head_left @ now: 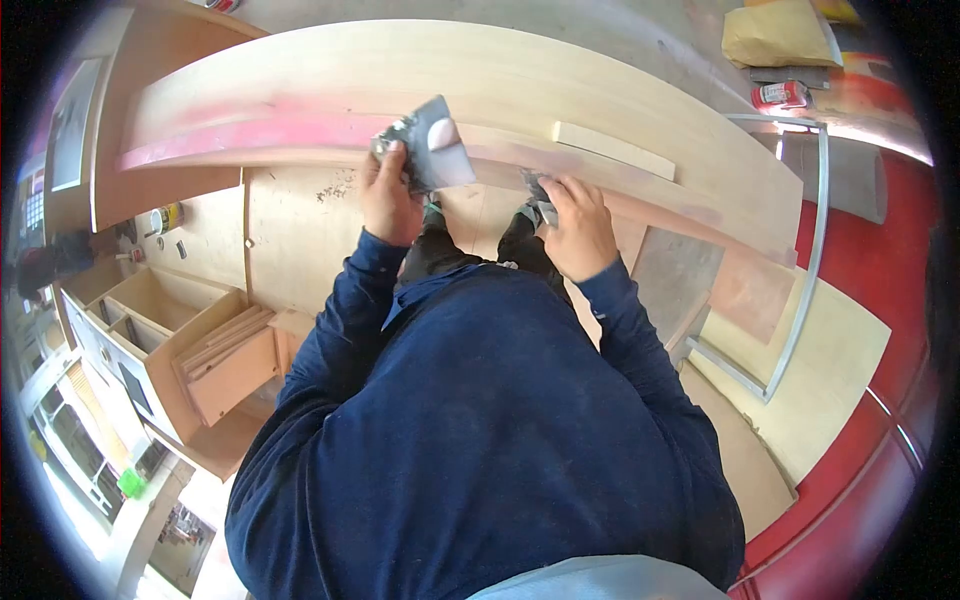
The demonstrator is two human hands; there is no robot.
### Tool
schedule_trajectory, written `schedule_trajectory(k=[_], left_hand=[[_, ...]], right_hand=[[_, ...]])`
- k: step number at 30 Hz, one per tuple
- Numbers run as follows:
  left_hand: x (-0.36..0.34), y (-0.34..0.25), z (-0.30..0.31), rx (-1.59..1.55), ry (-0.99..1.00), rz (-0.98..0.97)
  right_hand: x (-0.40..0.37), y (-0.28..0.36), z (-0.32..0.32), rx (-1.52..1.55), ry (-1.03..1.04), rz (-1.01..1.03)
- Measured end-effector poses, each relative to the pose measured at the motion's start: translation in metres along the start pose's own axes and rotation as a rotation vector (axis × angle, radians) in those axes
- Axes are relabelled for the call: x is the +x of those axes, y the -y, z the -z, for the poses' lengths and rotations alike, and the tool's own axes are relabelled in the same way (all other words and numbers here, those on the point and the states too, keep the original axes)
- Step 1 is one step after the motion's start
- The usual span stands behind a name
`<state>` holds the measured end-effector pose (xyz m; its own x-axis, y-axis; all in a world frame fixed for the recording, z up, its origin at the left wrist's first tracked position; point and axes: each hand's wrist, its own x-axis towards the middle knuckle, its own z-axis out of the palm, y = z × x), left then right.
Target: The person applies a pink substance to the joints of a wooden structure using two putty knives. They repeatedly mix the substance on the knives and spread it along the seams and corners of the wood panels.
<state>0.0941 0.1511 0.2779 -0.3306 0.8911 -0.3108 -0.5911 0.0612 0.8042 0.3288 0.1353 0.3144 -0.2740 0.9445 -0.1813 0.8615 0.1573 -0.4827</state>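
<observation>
A long pale wooden board (480,80) with a pink-stained edge stretches across in front of me. My left hand (390,200) grips a flat grey plate (440,160) with dark, rough residue along its left side, held up over the near edge of the board. Closed around a small dark tool (541,198), my right hand (583,228) is near the board's front edge, to the right of the plate. The tool's exact shape is partly hidden by the fingers.
An open wooden drawer unit (165,300) and a small can (166,218) are at the left. A metal frame (815,260) rises at the right beside red panels (880,300). Farther back right are a red can (782,95) and a yellowish bag (780,35).
</observation>
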Motion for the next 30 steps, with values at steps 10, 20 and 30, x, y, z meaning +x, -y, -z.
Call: schedule_trajectory(k=[10,20,30], left_hand=[[0.021,-0.018,0.042,0.194,0.142,0.072],[0.116,-0.100,0.121,-0.051,0.035,-0.160],[0.108,-0.118,0.151,0.047,-0.066,-0.094]], right_hand=[[0.025,0.131,-0.031,0.108,-0.236,0.254],[0.024,0.131,-0.060,-0.110,-0.108,-0.005],[0.042,0.108,-0.094,-0.250,-0.265,-0.021]])
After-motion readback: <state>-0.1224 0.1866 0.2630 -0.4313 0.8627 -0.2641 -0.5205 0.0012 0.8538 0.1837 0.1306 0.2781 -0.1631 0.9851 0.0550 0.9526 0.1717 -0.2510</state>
